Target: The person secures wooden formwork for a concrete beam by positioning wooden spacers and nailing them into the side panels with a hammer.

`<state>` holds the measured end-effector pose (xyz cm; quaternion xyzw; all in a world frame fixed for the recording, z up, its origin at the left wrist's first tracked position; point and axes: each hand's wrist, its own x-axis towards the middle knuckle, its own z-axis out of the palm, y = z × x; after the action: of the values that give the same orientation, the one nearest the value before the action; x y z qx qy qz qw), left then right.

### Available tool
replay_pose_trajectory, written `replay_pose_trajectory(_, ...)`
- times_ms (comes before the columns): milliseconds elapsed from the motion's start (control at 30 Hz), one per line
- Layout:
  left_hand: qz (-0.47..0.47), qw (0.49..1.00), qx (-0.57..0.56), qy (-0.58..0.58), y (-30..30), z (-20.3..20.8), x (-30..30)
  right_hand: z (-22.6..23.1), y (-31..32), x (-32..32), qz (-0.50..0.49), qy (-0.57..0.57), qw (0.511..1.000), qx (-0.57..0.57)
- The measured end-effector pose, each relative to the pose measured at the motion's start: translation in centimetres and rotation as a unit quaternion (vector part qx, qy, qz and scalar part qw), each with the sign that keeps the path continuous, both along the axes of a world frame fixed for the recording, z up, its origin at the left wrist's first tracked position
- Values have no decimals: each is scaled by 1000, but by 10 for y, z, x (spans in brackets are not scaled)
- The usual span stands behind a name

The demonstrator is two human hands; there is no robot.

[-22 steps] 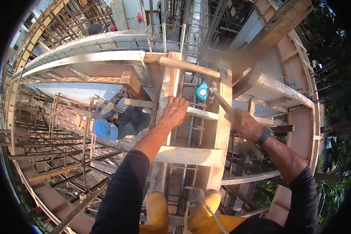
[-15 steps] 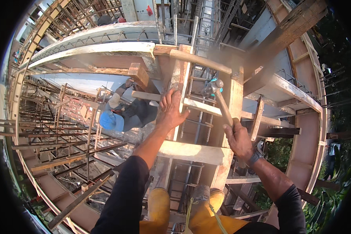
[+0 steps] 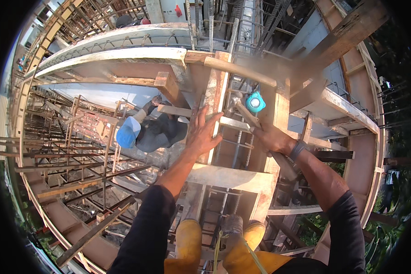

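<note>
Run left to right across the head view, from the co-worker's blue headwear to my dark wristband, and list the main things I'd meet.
Co-worker's blue headwear, your left hand, hammer head, your right hand, dark wristband.

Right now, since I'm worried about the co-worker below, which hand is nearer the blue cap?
Left. The left hand, spread over a timber, is higher up and to the right of the blue cap; the right hand, gripping the hammer, is farther right.
</note>
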<state>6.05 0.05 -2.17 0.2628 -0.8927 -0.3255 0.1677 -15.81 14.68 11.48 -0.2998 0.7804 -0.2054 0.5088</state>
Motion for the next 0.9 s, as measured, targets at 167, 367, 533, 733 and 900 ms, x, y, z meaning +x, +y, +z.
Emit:
replay_pose_trajectory(167, 7, 1000, -3, -4, 1, 0, -2, 14, -5, 8, 78, 56, 995, -29)
replay_pose_trajectory(367, 9, 1000, -3, -6, 5, -1, 1, 19, 7, -1, 20, -6, 999, 25)
replay_pose_trajectory(533, 1, 1000, -4, 5, 5, -4, -2, -29, 20, -4, 11, 86, 991, -99)
replay_pose_trajectory(733, 5, 1000, 2, 18, 9, -1, 3, -5, 13, 4, 4, -19, 999, -45)
replay_pose_trajectory(900, -7, 1000, -9, 11, 13, -2, -2, 3, 46, 16, 90, 212, 962, -149)
